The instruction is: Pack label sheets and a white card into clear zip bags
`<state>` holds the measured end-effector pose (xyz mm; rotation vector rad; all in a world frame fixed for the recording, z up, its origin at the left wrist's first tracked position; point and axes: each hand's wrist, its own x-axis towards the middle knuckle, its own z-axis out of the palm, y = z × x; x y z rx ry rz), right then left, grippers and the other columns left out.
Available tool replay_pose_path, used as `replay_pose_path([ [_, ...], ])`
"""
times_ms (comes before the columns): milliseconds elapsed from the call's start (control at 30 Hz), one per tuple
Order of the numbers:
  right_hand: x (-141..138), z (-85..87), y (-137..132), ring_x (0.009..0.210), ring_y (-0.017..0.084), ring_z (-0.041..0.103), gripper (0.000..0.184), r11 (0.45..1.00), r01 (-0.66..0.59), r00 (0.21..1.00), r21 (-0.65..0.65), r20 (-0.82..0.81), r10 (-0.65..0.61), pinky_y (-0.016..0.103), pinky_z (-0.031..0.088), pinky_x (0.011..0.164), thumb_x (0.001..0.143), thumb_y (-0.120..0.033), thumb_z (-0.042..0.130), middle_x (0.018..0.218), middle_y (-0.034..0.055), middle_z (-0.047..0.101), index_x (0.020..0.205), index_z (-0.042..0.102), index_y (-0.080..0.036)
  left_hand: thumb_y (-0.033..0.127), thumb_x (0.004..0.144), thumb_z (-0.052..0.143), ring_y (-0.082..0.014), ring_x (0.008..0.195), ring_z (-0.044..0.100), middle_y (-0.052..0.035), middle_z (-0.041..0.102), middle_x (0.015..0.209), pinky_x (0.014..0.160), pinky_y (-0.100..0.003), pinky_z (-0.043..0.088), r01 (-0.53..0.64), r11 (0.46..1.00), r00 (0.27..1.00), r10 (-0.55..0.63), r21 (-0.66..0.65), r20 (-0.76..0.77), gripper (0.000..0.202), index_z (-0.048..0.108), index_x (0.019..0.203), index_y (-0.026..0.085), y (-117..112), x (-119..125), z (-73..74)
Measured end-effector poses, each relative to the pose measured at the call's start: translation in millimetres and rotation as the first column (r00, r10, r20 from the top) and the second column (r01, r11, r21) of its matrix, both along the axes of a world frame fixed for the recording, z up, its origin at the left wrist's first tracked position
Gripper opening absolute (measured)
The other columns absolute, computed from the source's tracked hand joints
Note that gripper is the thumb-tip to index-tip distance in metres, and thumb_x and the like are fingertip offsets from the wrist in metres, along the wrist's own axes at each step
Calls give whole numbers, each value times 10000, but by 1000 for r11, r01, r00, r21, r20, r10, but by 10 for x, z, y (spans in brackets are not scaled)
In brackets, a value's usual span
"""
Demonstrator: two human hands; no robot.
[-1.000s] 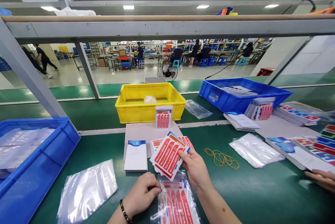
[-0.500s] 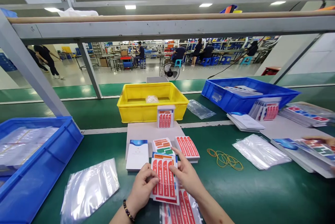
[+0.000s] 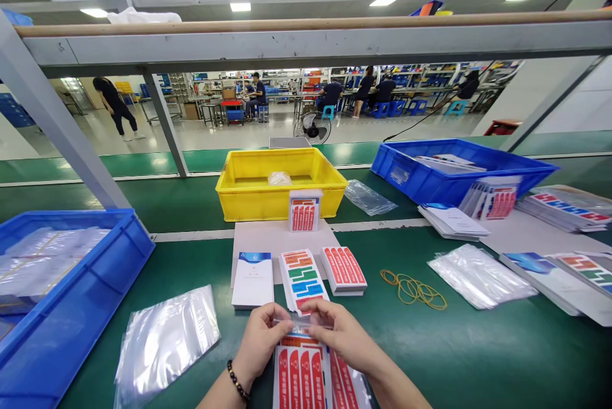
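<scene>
My left hand (image 3: 262,340) and my right hand (image 3: 343,336) pinch the top edge of a clear plastic bag (image 3: 299,326), one near each end. Inside it a red-and-white label sheet (image 3: 301,376) shows, with an orange-printed edge above. Under it, to the right, lies another bagged set of red labels (image 3: 345,378). Just beyond my fingers is a stack of multicoloured label sheets (image 3: 302,274). White booklets with a blue top (image 3: 252,281) are stacked to its left, and a stack of red label sheets (image 3: 344,269) to its right.
A yellow bin (image 3: 282,204) stands behind a filled packet (image 3: 305,213). Blue bins (image 3: 119,269) flank the bench on both sides. Empty clear bags (image 3: 167,339) lie at left, more bags (image 3: 480,275) at right, beside rubber bands (image 3: 414,288). A metal shelf beam (image 3: 306,41) crosses overhead.
The red label sheet has come down toward me, and both hands have shifted to the bag's top edge. The multicoloured stack is now uncovered. A co-worker's hand at far right has left view.
</scene>
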<state>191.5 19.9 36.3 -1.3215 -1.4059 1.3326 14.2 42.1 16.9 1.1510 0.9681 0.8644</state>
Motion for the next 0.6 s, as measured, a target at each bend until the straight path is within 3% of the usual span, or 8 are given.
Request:
replay_pose_path([
  [133, -10, 5, 8, 571, 134, 510, 76, 1000, -3, 998, -26, 60, 5, 243, 389, 561, 644, -223, 618, 593, -24, 572, 695, 635, -169, 349, 634, 655, -100, 548, 416, 29, 506, 562, 553, -236, 326, -21, 1000, 998, 21, 3, -59, 241, 544, 579, 142, -2, 20, 6],
  [233, -33, -4, 15, 567, 130, 492, 115, 1000, -3, 996, -1, 88, 3, 240, 375, 558, 676, -235, 578, 576, -21, 557, 583, 573, -169, 331, 630, 645, -102, 550, 412, 35, 500, 555, 558, -237, 323, -29, 999, 995, 31, 25, -93, 218, 547, 572, 145, -2, 25, 22],
  [600, -168, -3, -56, 607, 143, 493, 143, 996, -39, 972, 84, 233, 18, 239, 362, 577, 719, -214, 525, 604, -14, 561, 584, 554, -175, 315, 636, 645, -107, 514, 450, 14, 550, 530, 536, -243, 354, 63, 996, 986, -54, 57, -159, 206, 591, 558, 133, -51, 50, -11],
])
